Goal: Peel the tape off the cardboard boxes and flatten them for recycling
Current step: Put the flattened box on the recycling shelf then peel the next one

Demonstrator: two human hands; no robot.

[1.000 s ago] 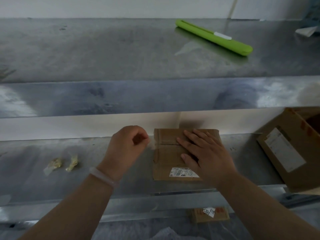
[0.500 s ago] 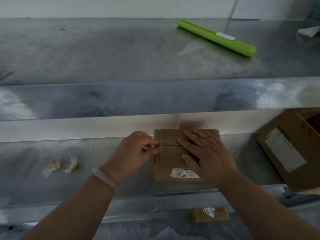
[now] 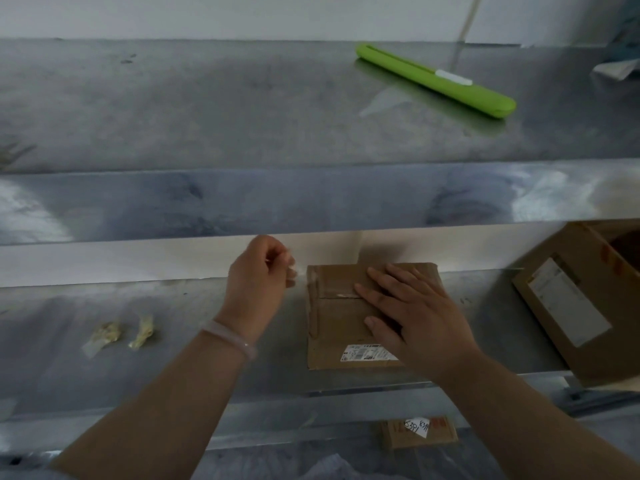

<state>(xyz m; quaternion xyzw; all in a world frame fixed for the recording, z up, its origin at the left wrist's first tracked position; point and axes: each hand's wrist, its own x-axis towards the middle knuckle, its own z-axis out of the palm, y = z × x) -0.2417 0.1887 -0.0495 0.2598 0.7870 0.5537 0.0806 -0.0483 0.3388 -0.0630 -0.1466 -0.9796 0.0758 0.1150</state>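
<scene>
A small flattened cardboard box [image 3: 343, 327] lies on the steel desk [image 3: 207, 341], under the overhang of an upper shelf [image 3: 242, 109]. The right hand [image 3: 412, 317] lies palm down on the right half of the box, fingers spread and straight, so that grip is fully open and only presses the cardboard flat. A white label [image 3: 367, 353] at the near edge of the box shows partly from under this hand. A seam crosses the top of the box, with a short pale strip of tape [image 3: 346, 295] along it just beside the right fingertips.

The left hand [image 3: 259, 278] is raised just off the left edge of the box, apart from it, with its grip curled closed; a pale, thin scrap seems pinched at the fingertips, but it is too blurred to be sure. A pale bracelet [image 3: 230, 337] sits on the left wrist.

Two crumpled yellowish tape wads [image 3: 121, 336] lie on the desk well to the left. A larger open cardboard box [image 3: 581, 306] stands tilted at the right edge. A green tool [image 3: 436, 80] lies on the upper shelf
</scene>
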